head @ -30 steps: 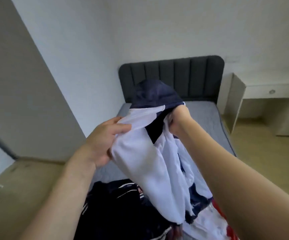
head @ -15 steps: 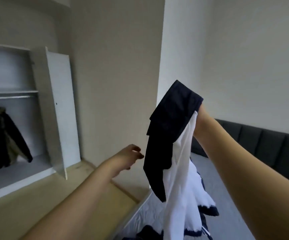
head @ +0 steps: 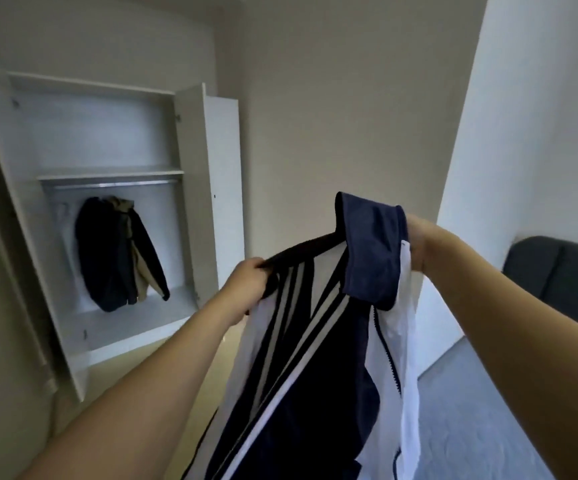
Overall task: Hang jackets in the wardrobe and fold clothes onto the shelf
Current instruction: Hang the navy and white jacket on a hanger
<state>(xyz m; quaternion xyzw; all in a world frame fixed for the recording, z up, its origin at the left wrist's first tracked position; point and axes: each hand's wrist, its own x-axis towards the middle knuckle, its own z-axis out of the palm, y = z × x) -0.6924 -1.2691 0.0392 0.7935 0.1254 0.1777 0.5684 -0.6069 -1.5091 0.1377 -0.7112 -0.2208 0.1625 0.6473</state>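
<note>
I hold a navy and white striped track jacket up in front of me by its top. My left hand grips the dark shoulder edge on the left. My right hand grips the jacket beside its navy collar. The jacket hangs down between my arms, its zip showing on the right. Across the room to the left stands the open white wardrobe, with a shelf over a metal rail. Dark and tan jackets hang from that rail.
The wardrobe's right door stands open toward me, and a left door edge juts out at the left. The bed with grey cover and dark headboard lies at the right. Wooden floor runs to the wardrobe.
My view has swung left from the bed to the wardrobe. My left hand, free half a second ago, now grips the jacket's shoulder, and the jacket is spread between both hands.
</note>
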